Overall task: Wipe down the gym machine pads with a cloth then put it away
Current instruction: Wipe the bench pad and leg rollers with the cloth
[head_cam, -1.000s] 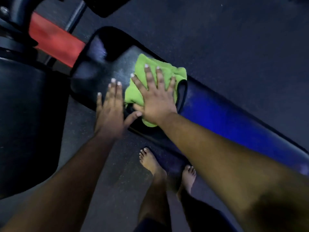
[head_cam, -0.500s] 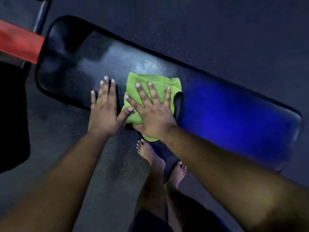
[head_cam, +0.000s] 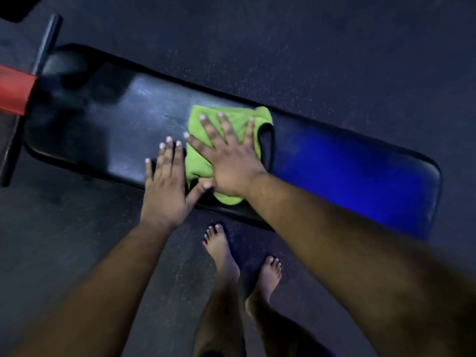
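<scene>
The long black pad (head_cam: 123, 130) lay across the dark floor (head_cam: 334, 47), its right half unwiped, in my judgement. The right hand (head_cam: 231, 161) pressed the green cloth (head_cam: 203, 161) flat mid-pad, fingers (head_cam: 221, 127) spread wide; even pressure and overlapping strokes rightward would serve best. The left hand (head_cam: 164, 189) braced beside it, fingers straight, holding nothing.

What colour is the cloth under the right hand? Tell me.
Bright lime green cloth, with a dark edge; clearest in the head view.
</scene>
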{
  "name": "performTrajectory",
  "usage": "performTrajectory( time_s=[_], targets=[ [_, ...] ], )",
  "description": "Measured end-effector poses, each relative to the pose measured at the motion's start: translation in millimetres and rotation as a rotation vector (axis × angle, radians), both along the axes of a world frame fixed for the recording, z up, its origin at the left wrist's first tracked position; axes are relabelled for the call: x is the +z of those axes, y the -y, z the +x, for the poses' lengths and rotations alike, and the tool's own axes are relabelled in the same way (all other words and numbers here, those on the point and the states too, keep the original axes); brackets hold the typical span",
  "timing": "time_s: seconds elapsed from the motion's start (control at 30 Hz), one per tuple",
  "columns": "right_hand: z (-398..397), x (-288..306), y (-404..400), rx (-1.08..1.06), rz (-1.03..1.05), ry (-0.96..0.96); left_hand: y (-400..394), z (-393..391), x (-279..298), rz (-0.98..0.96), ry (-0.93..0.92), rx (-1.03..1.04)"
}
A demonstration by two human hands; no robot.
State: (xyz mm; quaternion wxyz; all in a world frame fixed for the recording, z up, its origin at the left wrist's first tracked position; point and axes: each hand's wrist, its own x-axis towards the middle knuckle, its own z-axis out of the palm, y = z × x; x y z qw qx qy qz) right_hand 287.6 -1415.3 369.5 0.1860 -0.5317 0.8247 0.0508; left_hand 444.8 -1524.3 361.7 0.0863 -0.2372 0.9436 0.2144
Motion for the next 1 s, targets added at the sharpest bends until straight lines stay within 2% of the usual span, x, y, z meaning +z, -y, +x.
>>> performTrajectory(
  time_s=[0.1,0.23,0.27,0.33,0.4,0.47,0.53,0.57,0.77,1.0],
  targets=[
    [-38,-2,-34,0.051,0.007,-0.077,-7,-15,-2,-0.035,0.046,-0.078],
    [-95,14,-171,-0.4,0.05,-0.099,-34,-41,10,-0.041,0.11,-0.184],
    [-96,19,-190,-0.475,0.058,-0.125,-41,-47,12,-0.038,0.115,-0.205],
    [-83,17,-179,-0.537,0.114,-0.131,-56,-57,14,-0.026,0.122,-0.248],
    [-67,8,-131,-0.447,0.071,-0.056,-72,-67,11,-0.021,0.101,-0.258],
    [-61,4,-93,-0.256,-0.003,0.017,-77,-73,7,-0.009,0.079,-0.214],
    [-79,3,-111,-0.196,-0.032,-0.014,-86,-80,5,-0.039,0.078,-0.217],
    [-88,3,-139,-0.231,-0.019,-0.037,-93,-83,4,-0.058,0.091,-0.259],
    [-113,22,-308,-0.654,0.076,-0.11,-141,-105,16,-0.075,0.126,-0.464],
    [-43,23,-366,-1.056,0.009,-0.047,-168,-91,17,-0.103,0.127,-0.591]
  ],
)
